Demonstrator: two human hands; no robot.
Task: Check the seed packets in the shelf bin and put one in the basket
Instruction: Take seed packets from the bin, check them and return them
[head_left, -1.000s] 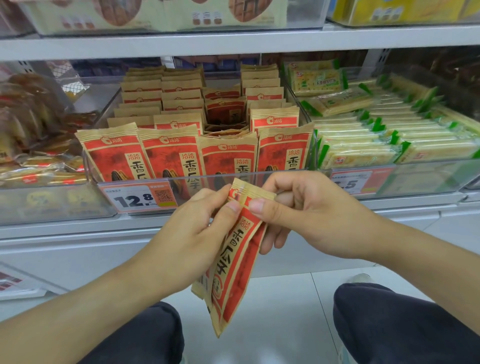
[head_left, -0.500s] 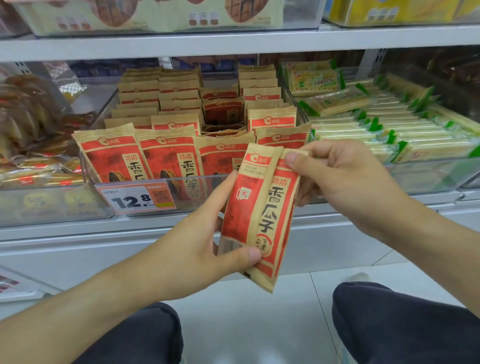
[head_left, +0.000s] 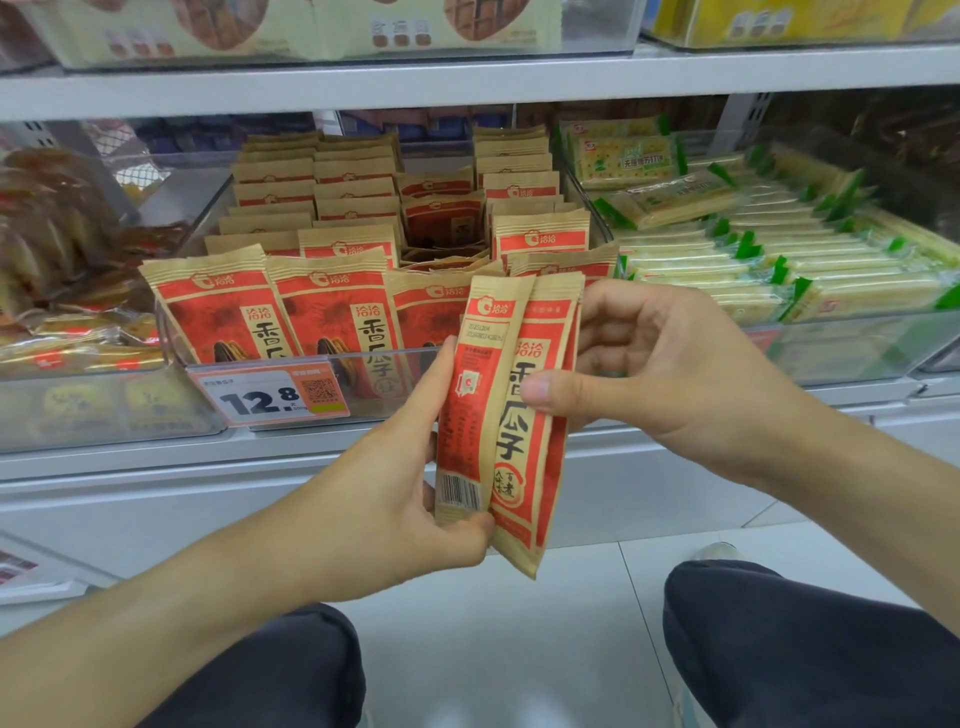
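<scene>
Seed packet (head_left: 506, 415) was out of the shelf bin (head_left: 363, 364); I saw left hand (head_left: 405, 499) and right hand (head_left: 665, 374) pinching it for inspection. Basket unseen, placement pending.

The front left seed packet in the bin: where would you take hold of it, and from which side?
Pinch the flat crimped top edge of the front left packet, coming from above. It stands upright behind the bin wall, so only its upper part sticks out, and its neighbour crowds its right side. Both the left hand and right hand hold a packet now, so probably free one first.
</scene>
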